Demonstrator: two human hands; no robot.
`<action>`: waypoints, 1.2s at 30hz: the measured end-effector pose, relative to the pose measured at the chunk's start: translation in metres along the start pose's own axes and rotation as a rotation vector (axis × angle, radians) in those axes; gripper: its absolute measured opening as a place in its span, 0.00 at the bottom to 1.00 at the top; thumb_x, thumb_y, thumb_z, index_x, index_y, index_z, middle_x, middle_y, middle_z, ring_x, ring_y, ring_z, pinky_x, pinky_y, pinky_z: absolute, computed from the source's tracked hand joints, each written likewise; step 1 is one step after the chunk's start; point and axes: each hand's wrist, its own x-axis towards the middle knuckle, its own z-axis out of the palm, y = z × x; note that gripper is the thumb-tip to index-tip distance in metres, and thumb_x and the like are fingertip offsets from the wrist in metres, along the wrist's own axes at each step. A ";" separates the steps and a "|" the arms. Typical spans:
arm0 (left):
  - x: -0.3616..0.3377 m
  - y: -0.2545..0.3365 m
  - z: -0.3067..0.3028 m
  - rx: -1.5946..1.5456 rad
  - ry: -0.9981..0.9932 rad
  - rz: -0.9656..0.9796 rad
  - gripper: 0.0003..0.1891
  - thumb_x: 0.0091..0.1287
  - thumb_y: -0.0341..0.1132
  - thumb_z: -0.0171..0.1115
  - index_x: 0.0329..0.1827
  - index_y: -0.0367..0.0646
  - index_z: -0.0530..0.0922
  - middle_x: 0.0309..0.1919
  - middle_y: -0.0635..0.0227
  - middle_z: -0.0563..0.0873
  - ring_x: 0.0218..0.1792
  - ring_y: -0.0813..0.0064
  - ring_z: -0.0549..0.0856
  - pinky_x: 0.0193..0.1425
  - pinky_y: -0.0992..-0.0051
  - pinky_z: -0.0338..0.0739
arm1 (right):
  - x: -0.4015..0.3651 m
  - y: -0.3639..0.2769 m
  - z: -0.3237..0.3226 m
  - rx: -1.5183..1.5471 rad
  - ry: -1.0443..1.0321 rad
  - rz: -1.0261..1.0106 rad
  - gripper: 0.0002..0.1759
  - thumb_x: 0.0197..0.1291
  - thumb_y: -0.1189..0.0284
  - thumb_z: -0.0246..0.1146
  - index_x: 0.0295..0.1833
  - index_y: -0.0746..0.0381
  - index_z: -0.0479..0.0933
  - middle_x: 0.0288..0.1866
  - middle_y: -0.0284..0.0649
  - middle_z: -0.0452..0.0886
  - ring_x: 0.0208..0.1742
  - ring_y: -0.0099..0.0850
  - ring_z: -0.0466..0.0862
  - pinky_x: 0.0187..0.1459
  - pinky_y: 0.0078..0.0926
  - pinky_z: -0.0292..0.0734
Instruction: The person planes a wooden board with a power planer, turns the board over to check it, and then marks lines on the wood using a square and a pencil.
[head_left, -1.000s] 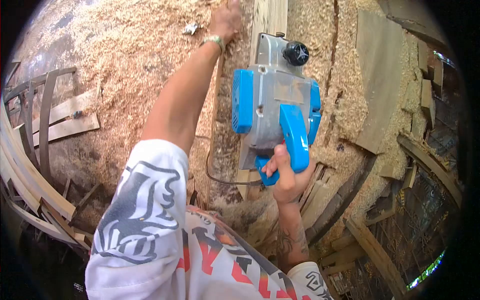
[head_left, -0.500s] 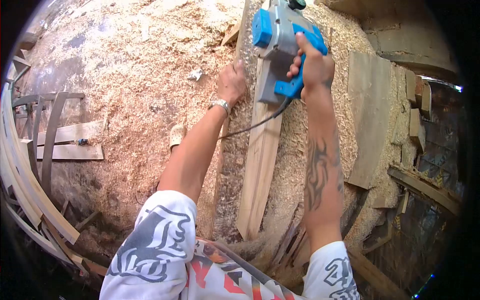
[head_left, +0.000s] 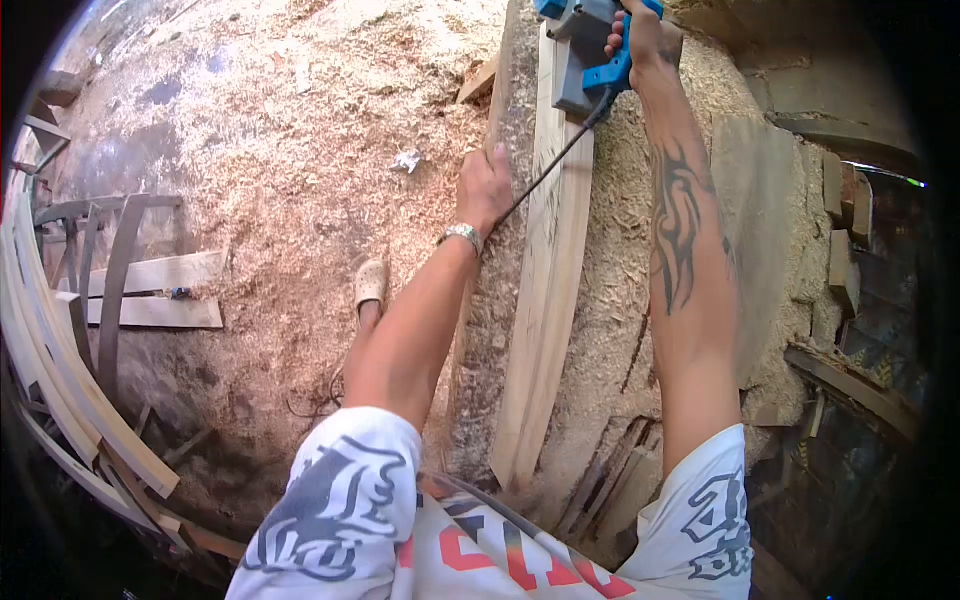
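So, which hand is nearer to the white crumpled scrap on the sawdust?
Left. The left hand rests just right of the scrap, by the plank; the right hand grips the planer farther off.

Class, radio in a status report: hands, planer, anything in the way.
Right hand grips planer, far end of plank. Left hand rests beside plank. Cord trails across plank.

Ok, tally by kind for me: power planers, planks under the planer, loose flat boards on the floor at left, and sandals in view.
Power planer: 1
Plank under it: 1
Flat boards at left: 2
Sandal: 1
Total: 5
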 end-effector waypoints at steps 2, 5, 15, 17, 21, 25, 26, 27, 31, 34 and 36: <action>0.003 0.005 -0.006 -0.052 -0.097 -0.069 0.33 0.81 0.57 0.45 0.48 0.30 0.81 0.48 0.33 0.85 0.53 0.35 0.84 0.60 0.47 0.76 | -0.019 0.004 -0.013 0.023 -0.050 -0.007 0.21 0.68 0.57 0.71 0.31 0.61 0.76 0.20 0.34 0.74 0.15 0.26 0.73 0.18 0.30 0.72; 0.008 -0.008 0.005 0.050 0.000 0.047 0.35 0.81 0.59 0.43 0.48 0.30 0.83 0.48 0.34 0.86 0.53 0.35 0.84 0.61 0.47 0.77 | -0.110 0.018 -0.053 0.030 -0.094 0.034 0.23 0.68 0.54 0.72 0.38 0.64 0.77 0.22 0.34 0.74 0.17 0.25 0.73 0.20 0.29 0.71; 0.004 -0.002 -0.010 0.055 -0.080 0.170 0.16 0.77 0.40 0.46 0.42 0.40 0.82 0.39 0.42 0.87 0.42 0.42 0.87 0.46 0.47 0.80 | -0.707 0.101 -0.280 -0.150 0.133 0.460 0.09 0.66 0.73 0.73 0.43 0.65 0.81 0.31 0.37 0.83 0.30 0.25 0.82 0.29 0.30 0.75; 0.004 -0.009 -0.005 0.093 -0.093 0.164 0.15 0.77 0.39 0.46 0.45 0.41 0.81 0.41 0.42 0.86 0.44 0.41 0.86 0.48 0.47 0.80 | -0.748 0.108 -0.298 -0.146 0.122 0.507 0.09 0.65 0.73 0.74 0.43 0.64 0.81 0.31 0.36 0.82 0.31 0.24 0.82 0.29 0.31 0.75; 0.037 -0.064 0.031 0.324 0.037 0.444 0.16 0.78 0.40 0.46 0.48 0.39 0.80 0.42 0.42 0.86 0.45 0.41 0.86 0.51 0.46 0.81 | -0.724 0.103 -0.283 -0.138 0.120 0.536 0.10 0.66 0.70 0.74 0.41 0.65 0.81 0.30 0.37 0.82 0.30 0.24 0.81 0.28 0.30 0.74; 0.018 -0.031 0.015 0.182 0.081 0.248 0.24 0.79 0.47 0.46 0.43 0.36 0.84 0.39 0.38 0.87 0.44 0.40 0.87 0.50 0.46 0.80 | -0.653 0.096 -0.251 -0.068 0.084 0.460 0.12 0.66 0.70 0.74 0.41 0.66 0.80 0.28 0.38 0.82 0.27 0.25 0.81 0.28 0.30 0.74; 0.011 -0.016 0.006 0.093 0.077 0.141 0.26 0.79 0.49 0.46 0.42 0.35 0.85 0.38 0.36 0.87 0.43 0.39 0.87 0.50 0.46 0.80 | -0.630 0.094 -0.241 -0.048 0.089 0.434 0.12 0.66 0.70 0.74 0.41 0.66 0.80 0.28 0.38 0.81 0.27 0.25 0.81 0.27 0.30 0.74; 0.012 -0.012 0.004 0.105 0.049 0.129 0.30 0.80 0.53 0.44 0.44 0.32 0.84 0.42 0.33 0.86 0.47 0.36 0.86 0.54 0.46 0.78 | -0.609 0.092 -0.230 -0.028 0.106 0.421 0.12 0.65 0.70 0.74 0.41 0.67 0.80 0.27 0.38 0.81 0.26 0.25 0.80 0.27 0.30 0.74; 0.007 -0.017 0.003 0.091 0.035 0.074 0.38 0.80 0.61 0.42 0.47 0.26 0.83 0.47 0.29 0.86 0.53 0.32 0.85 0.61 0.46 0.77 | -0.523 0.074 -0.189 -0.003 0.140 0.411 0.12 0.66 0.70 0.73 0.42 0.67 0.79 0.25 0.38 0.80 0.23 0.25 0.79 0.27 0.29 0.75; 0.001 -0.005 -0.004 0.074 0.013 0.059 0.36 0.80 0.58 0.43 0.46 0.27 0.83 0.47 0.31 0.86 0.52 0.35 0.85 0.61 0.48 0.77 | -0.457 0.067 -0.164 0.001 0.090 0.343 0.13 0.68 0.68 0.71 0.42 0.67 0.79 0.22 0.37 0.78 0.20 0.24 0.77 0.25 0.29 0.75; -0.001 0.000 -0.007 0.079 -0.002 0.060 0.35 0.81 0.57 0.43 0.46 0.27 0.83 0.46 0.31 0.86 0.52 0.35 0.85 0.61 0.48 0.77 | -0.411 0.058 -0.145 -0.037 0.069 0.303 0.15 0.70 0.64 0.70 0.40 0.67 0.80 0.20 0.35 0.76 0.18 0.24 0.76 0.24 0.29 0.75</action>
